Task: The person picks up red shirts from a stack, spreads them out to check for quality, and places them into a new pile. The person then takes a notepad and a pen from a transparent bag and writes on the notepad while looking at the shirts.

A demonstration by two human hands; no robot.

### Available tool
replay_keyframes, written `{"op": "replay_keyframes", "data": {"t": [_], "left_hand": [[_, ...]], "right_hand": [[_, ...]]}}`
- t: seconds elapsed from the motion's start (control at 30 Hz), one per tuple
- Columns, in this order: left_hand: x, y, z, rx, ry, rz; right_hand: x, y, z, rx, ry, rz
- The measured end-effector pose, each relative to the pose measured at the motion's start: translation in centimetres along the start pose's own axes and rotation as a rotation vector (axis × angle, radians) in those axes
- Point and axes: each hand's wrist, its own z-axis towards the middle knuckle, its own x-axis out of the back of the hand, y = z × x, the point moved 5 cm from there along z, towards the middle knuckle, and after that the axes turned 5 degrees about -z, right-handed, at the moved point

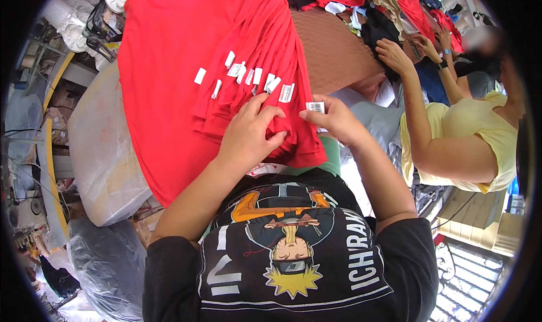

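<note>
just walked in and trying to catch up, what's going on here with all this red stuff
A person is handling a layered pile of red garments. Their right hand holds a white tag between thumb and fingers at the pile's right edge, while the left hand is on the red fabric with its fingers spread. Several other white tags show along the layers. To the right, a co-worker in a yellow top reaches toward black cloth.
</note>
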Motion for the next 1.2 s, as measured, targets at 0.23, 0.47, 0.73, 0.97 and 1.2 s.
{"op": "replay_keyframes", "data": {"t": [0.23,0.47,0.73,0.97,1.2], "left_hand": [[0.7,-0.8,0.3,0.041,-0.032,-0.133],[0.7,-0.8,0.3,0.049,-0.052,-0.195],[0.7,-1.2,0.1,0.043,-0.031,-0.177],[1.0,-0.8,0.2,-0.060,-0.005,-0.274],[1.1,-0.7,-0.2,0.010,0.102,-0.347]], "right_hand": [[6.1,0.0,-1.1,0.073,0.062,-0.260],[11.1,3.6,0.1,-0.148,-0.020,-1.376],[10.6,-3.9,0.9,-0.172,-0.344,-1.035],[1.6,-3.3,1.6,0.053,-0.263,-0.337],[-1.2,-2.8,1.9,0.273,0.063,-0.715]]}}
